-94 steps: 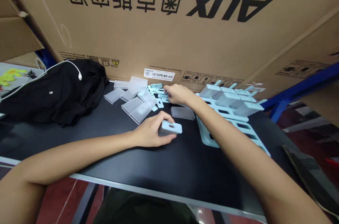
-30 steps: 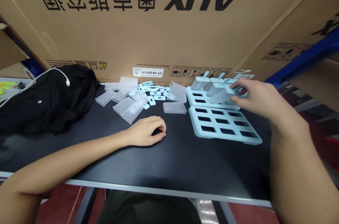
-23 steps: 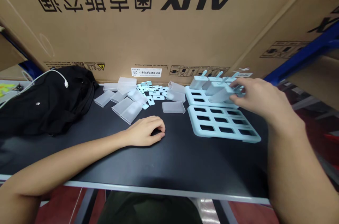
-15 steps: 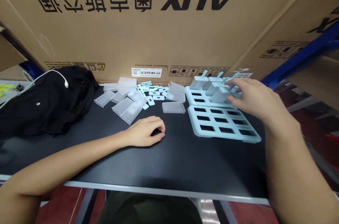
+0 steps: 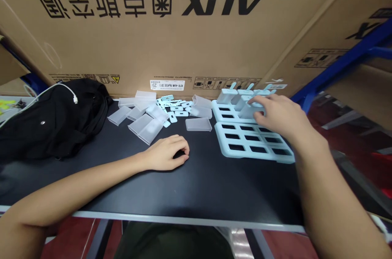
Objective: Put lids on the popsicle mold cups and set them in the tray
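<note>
My left hand (image 5: 167, 152) rests on the black table (image 5: 199, 185) in a loose fist, with nothing showing in it. My right hand (image 5: 275, 116) reaches over the back row of a light blue slotted rack (image 5: 251, 150). Its fingers are closed round a frosted mould with a blue stick lid (image 5: 248, 110), which sits in the rack. Other such moulds (image 5: 228, 94) stand upright in the back row. The front two rows of slots are bare.
Loose frosted sleeves (image 5: 146, 128) and one single sleeve (image 5: 198, 124) lie at the table's back, with small blue lids (image 5: 173, 108) among them. A black bag (image 5: 52, 122) with a white cable (image 5: 72, 94) lies left. A large cardboard box (image 5: 183, 38) walls the back; a blue frame (image 5: 337, 67) stands right.
My left hand let go of the lidded mould and curled shut on the table. My right hand carried a mould to the rack's back row and lowered it there.
</note>
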Tool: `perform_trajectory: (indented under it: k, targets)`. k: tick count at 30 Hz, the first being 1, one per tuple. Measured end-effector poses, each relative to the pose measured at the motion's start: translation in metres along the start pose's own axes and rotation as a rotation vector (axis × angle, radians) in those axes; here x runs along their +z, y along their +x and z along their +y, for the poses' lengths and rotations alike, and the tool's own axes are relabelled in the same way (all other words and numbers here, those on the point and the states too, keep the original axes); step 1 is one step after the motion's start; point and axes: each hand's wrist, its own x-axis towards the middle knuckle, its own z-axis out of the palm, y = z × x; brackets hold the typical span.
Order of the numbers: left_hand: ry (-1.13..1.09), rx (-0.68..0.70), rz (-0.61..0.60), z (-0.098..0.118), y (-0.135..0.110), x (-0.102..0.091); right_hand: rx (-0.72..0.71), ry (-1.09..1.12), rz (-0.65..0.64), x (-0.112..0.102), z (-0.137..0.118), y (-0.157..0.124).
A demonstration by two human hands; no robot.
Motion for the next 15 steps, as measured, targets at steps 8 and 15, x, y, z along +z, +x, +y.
perform_trajectory:
  k: [8,15]
  targets:
    - [0.298,0.029,0.049,0.009,-0.003,0.001,0.002,0.029,0.004,-0.008,-0.005,-0.003]
    - [0.401,-0.149,0.175,0.006,-0.006,0.009,0.101,0.101,0.283,-0.005,-0.010,-0.010]
